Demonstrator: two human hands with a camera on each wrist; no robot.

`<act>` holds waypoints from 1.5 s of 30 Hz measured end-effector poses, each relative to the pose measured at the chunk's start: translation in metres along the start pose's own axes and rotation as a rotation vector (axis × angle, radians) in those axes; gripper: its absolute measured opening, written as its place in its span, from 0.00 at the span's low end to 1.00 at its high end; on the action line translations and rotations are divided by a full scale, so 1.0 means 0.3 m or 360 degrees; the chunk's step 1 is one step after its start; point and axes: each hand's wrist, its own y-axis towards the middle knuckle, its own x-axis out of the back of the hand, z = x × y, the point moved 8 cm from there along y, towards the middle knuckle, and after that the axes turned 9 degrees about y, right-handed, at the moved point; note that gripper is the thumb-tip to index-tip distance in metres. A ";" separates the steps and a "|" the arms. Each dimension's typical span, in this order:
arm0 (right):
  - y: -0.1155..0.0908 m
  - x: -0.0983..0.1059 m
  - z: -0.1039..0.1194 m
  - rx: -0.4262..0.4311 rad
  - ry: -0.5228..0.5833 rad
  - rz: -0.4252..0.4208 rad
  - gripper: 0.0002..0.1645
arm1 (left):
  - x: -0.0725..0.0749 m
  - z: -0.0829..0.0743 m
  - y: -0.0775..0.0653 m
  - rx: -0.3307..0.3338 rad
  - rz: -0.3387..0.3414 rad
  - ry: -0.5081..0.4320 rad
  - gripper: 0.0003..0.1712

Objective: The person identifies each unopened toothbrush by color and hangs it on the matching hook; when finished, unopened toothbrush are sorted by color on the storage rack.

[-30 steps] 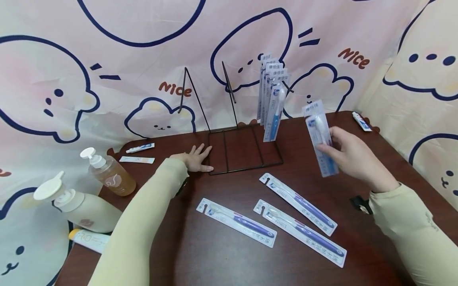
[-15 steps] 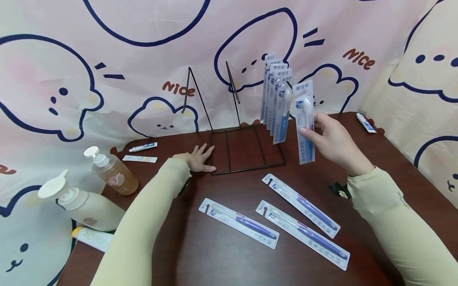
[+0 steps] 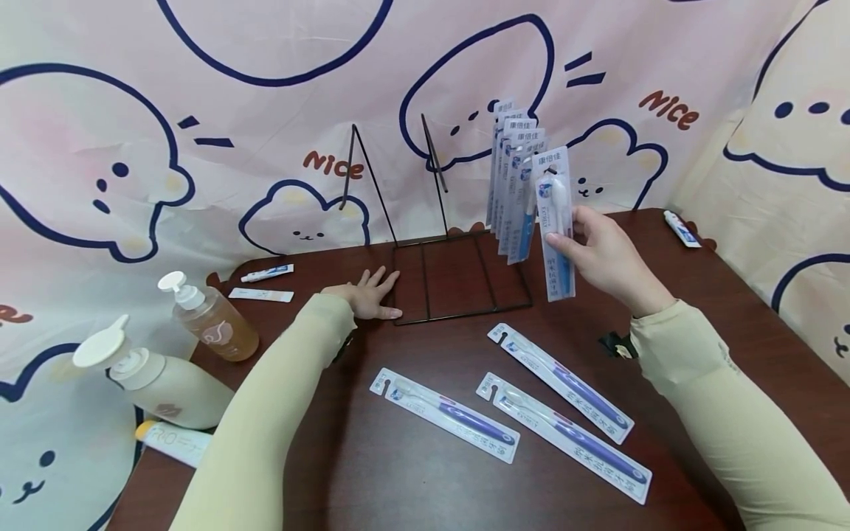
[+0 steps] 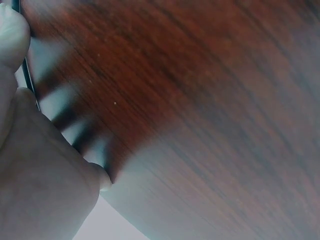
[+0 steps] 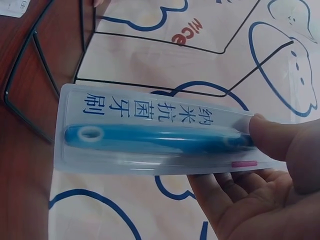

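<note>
By rack (image 3: 428, 319), pkgd toothbrush (image 3: 556, 214), blue hndl (image 5: 160, 141), wht/clear pkg (image 5: 155, 117)

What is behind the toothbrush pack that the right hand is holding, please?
Behind the held pack, the head view shows the hanging packs, the patterned backdrop and the tabletop. Whatever it covers, including part of the front hanging pack, cannot be seen.

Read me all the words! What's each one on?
"Nice", twice, on the backdrop.
"纳米抗菌牙刷" on the held toothbrush pack.
"康倍佳" on the held toothbrush pack and several hanging packs.
Too small or blurred to read surely: other print on those, and print on the purple packs, yellow-capped tube, small tubes, pale sachet and pump bottles.
</note>
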 end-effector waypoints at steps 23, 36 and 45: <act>0.110 -0.062 -0.044 -0.0048 0.0222 0.0171 0.38 | 0.008 -0.015 0.004 -0.0030 0.0005 -0.0031 0.53; 0.083 -0.053 -0.129 -0.0173 0.0058 0.0312 0.40 | 0.019 -0.012 -0.003 -0.0030 0.0020 -0.0032 0.53; -0.020 -0.074 -0.248 -0.0273 -0.0342 0.0440 0.29 | 0.003 0.002 0.004 -0.0026 0.0015 -0.0027 0.53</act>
